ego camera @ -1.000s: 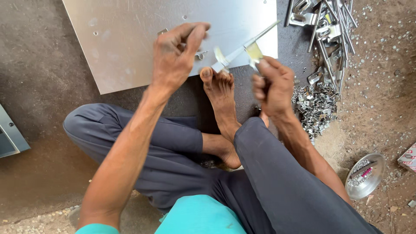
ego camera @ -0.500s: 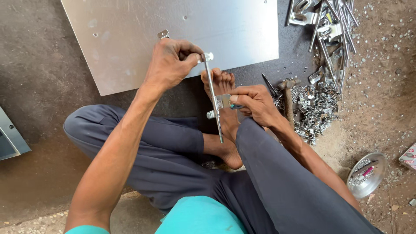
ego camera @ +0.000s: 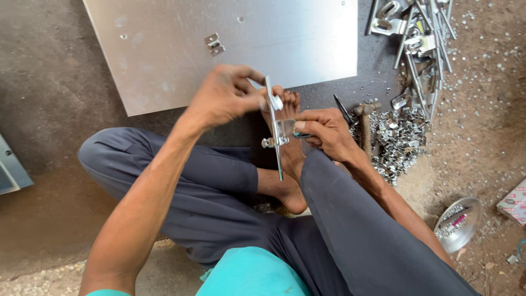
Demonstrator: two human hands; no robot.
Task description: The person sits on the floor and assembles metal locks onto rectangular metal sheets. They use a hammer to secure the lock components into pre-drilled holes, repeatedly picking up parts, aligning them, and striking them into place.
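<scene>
In the middle of the frame, the left hand (ego camera: 222, 97) pinches the top end of a thin metal strip (ego camera: 274, 129). The right hand (ego camera: 324, 130) is closed on a small bracket (ego camera: 284, 130) fixed halfway down the strip. Both arms reach forward over the person's crossed legs, and the strip stands almost upright above a bare foot (ego camera: 287, 159). It is long, flat and shiny. A big metal sheet (ego camera: 219, 44) lies on the floor above. A pile of small metal parts (ego camera: 397, 137) sits at the right.
</scene>
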